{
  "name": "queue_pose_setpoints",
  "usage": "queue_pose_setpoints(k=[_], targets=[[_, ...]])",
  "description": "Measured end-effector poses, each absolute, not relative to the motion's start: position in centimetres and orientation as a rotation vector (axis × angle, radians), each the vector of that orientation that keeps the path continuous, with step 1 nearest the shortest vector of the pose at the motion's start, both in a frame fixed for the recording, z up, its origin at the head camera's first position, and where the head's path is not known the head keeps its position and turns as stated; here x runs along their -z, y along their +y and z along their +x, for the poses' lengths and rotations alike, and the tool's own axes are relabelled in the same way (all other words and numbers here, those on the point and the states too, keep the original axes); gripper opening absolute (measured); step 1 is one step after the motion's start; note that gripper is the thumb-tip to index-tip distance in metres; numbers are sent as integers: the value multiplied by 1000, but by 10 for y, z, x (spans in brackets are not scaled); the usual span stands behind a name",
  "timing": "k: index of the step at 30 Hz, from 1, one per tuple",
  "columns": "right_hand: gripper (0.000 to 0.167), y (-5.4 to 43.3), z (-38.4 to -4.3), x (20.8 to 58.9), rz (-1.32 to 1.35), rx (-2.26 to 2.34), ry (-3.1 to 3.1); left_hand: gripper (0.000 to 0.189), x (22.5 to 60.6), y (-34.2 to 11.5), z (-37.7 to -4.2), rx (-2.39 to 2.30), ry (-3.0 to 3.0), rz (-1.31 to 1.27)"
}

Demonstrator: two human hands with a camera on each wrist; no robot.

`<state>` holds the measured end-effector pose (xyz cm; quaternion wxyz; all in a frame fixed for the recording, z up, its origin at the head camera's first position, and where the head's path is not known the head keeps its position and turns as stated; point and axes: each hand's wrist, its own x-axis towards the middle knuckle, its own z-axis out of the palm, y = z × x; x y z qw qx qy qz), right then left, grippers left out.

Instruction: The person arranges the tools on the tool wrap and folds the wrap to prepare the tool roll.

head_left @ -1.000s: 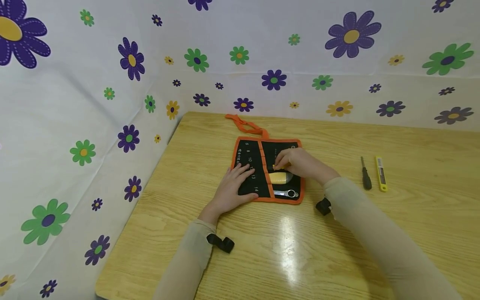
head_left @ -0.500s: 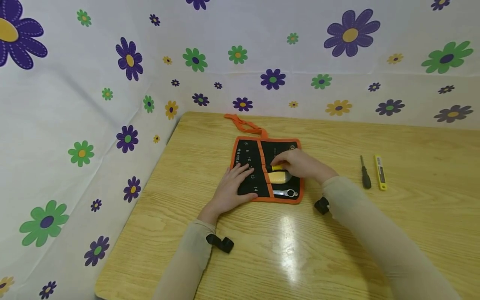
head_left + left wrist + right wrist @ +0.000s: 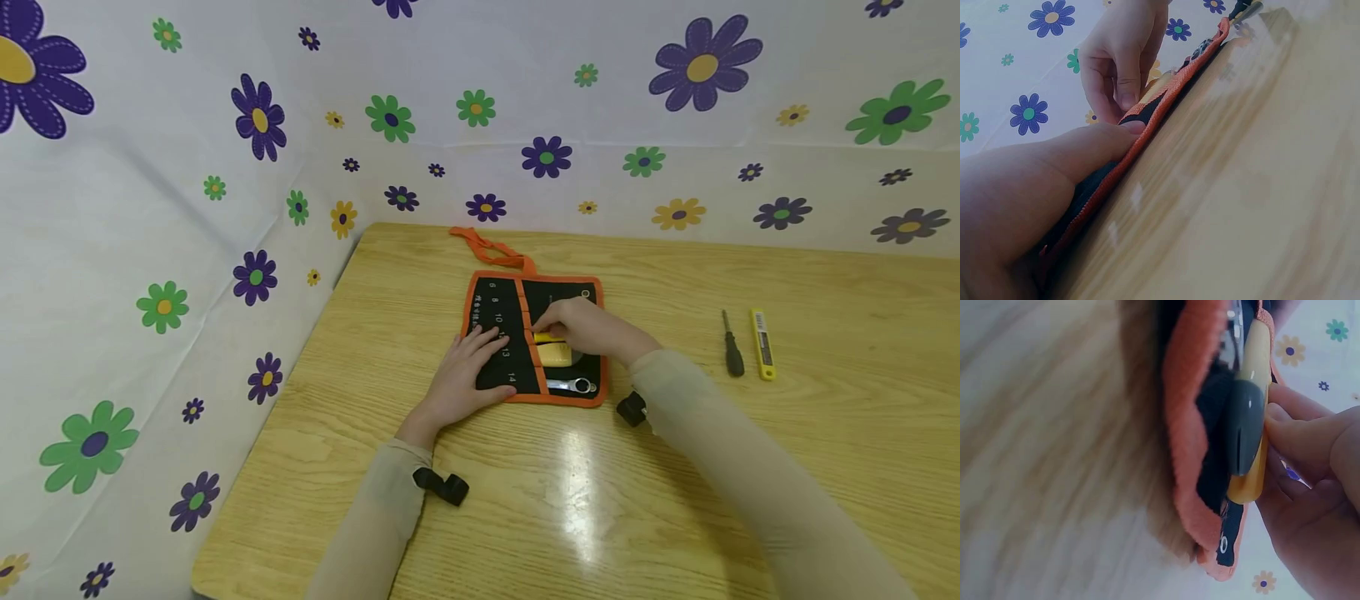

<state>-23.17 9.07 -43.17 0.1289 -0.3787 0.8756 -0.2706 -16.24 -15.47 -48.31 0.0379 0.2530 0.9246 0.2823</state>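
A black tool roll (image 3: 566,290) with orange trim lies unfolded on the table. My left hand (image 3: 465,377) rests spread on its numbered pockets, thumb along the near edge. Over the right part, my right hand (image 3: 588,327) pinches a tool with a yellow handle (image 3: 1249,489), fingertips right at the orange pocket edge. The tool's other end is hidden in the pocket. Beside it a cream handle (image 3: 555,356) with a grey end (image 3: 1245,428) sticks out of a pocket. Nearest me, a ring spanner (image 3: 572,386) is tucked into the roll.
To the right lie a dark-handled screwdriver (image 3: 732,354) and a flat yellow tool with a label (image 3: 762,346). An orange tie strap (image 3: 491,250) trails behind the roll. A flower-patterned cloth (image 3: 450,67) hangs behind and left of the wooden table (image 3: 525,517).
My right hand has shifted left toward the pocket edge, and the yellow handle has moved left with it. The left hand keeps its place on the roll.
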Motion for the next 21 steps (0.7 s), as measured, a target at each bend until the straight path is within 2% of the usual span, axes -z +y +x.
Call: queue_pose_setpoints(k=[14, 21], targets=[[11, 118, -227, 430, -1027, 777, 2635, 77, 484, -154, -163, -854, 2839, 782], [18, 113, -228, 432, -1153, 681, 2660, 77, 485, -155, -164, -855, 2836, 772]])
